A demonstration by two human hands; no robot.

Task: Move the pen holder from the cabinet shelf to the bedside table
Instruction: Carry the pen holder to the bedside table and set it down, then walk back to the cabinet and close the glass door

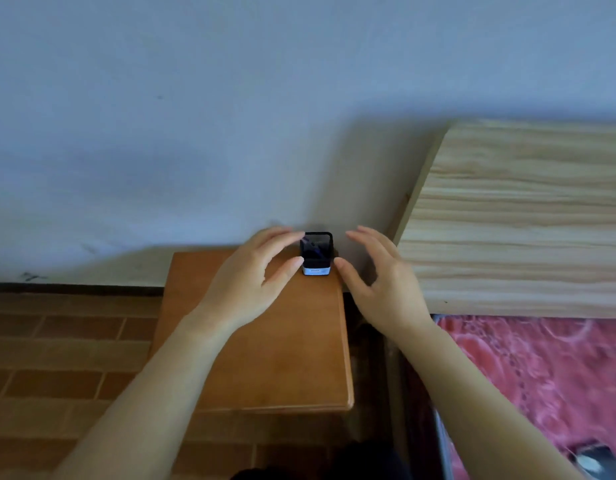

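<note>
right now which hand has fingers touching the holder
The left hand: its fingertips rest on the holder. The right hand is spread beside it, fingers apart from it.

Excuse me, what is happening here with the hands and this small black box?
A person has both hands around a black pen holder standing at the far corner of a wooden bedside table, near the wall. The left hand touches its left side; the right hand is open beside it, thumb near the base. A bed with a wooden headboard stands on the right.
</note>
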